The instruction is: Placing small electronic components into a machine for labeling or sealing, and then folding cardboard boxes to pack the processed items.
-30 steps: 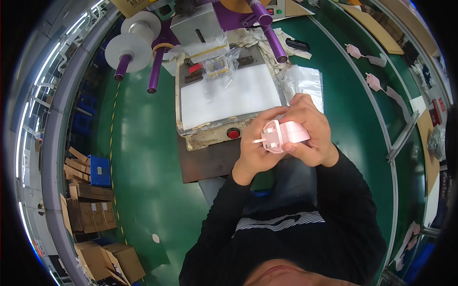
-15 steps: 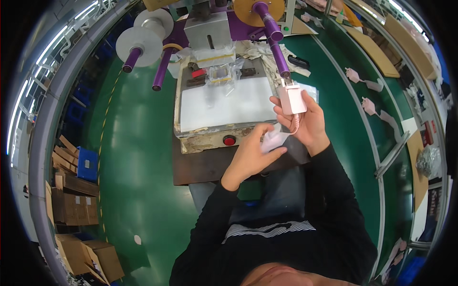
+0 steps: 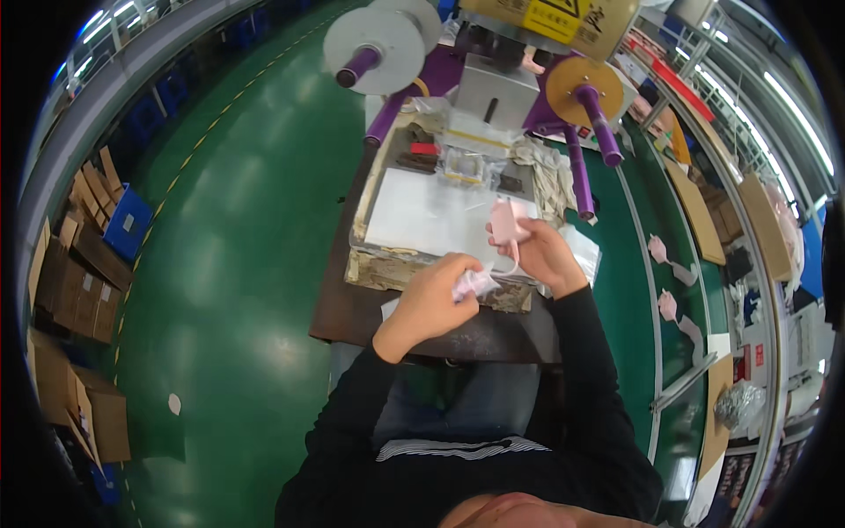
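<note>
A pale pink power adapter (image 3: 508, 222) is gripped in my right hand (image 3: 547, 253), with its cord running down from its near end. My left hand (image 3: 434, 304) is closed around the cord bundle (image 3: 475, 283), which is wrapped in thin white film. Both hands hover over the near edge of a press machine's white work surface (image 3: 421, 211). Just beyond them a clear plastic fixture (image 3: 465, 165) lies beneath the grey press head (image 3: 493, 95). Beside the fixture is a small red block (image 3: 423, 149).
Purple rollers (image 3: 576, 176) stick out on the machine's right, and a white reel (image 3: 374, 51) stands at its left. A green conveyor on the right carries more pink adapters (image 3: 667, 305). Cardboard boxes (image 3: 75, 286) and a blue bin (image 3: 128, 220) stand at far left.
The view has turned, so the machine sits farther right. My right hand has tilted the adapter and holds it lower over the white surface. My left hand still grips the wrapped cord.
</note>
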Action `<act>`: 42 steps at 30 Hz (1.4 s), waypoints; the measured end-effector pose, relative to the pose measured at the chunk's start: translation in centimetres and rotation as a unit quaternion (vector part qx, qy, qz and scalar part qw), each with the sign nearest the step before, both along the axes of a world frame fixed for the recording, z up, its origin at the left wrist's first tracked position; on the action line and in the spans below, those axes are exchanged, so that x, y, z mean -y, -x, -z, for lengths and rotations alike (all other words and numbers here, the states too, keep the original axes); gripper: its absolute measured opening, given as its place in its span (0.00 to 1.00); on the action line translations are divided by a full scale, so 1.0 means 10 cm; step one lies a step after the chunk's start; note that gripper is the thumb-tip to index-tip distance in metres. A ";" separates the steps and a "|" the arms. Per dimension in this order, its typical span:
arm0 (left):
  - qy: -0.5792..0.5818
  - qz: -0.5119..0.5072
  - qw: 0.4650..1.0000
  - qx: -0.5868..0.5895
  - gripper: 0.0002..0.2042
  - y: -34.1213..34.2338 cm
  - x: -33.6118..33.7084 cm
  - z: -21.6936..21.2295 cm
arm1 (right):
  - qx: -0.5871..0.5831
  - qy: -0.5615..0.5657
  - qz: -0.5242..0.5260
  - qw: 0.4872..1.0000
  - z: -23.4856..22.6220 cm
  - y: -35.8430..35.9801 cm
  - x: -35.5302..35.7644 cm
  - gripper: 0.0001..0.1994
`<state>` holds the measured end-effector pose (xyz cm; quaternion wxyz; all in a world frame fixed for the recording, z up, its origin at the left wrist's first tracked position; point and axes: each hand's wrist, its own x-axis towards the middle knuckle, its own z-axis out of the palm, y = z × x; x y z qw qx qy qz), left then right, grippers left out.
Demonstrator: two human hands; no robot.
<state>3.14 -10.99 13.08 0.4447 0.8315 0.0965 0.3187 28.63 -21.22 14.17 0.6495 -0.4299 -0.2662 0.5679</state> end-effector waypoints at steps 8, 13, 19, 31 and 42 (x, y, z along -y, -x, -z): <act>-0.467 -0.153 0.871 -0.002 0.11 -0.45 -1.07 0.11 | 0.738 0.065 0.201 0.640 0.27 -0.17 -1.34 0.37; -0.303 -0.210 0.928 0.044 0.14 -0.20 -0.87 0.49 | 0.791 0.144 0.149 0.576 0.05 -0.25 -1.74 0.30; -0.166 -0.221 0.960 0.040 0.12 0.48 -0.33 0.75 | 0.860 0.189 0.094 0.464 0.13 -0.45 -1.82 0.30; -0.107 -0.242 0.964 0.033 0.08 1.29 -0.40 0.82 | 0.830 0.127 0.126 0.529 0.26 -0.30 -1.90 0.41; 0.091 -0.274 0.957 0.017 0.10 0.49 -0.84 0.92 | 0.764 0.043 0.241 0.597 0.48 -0.28 -0.61 0.42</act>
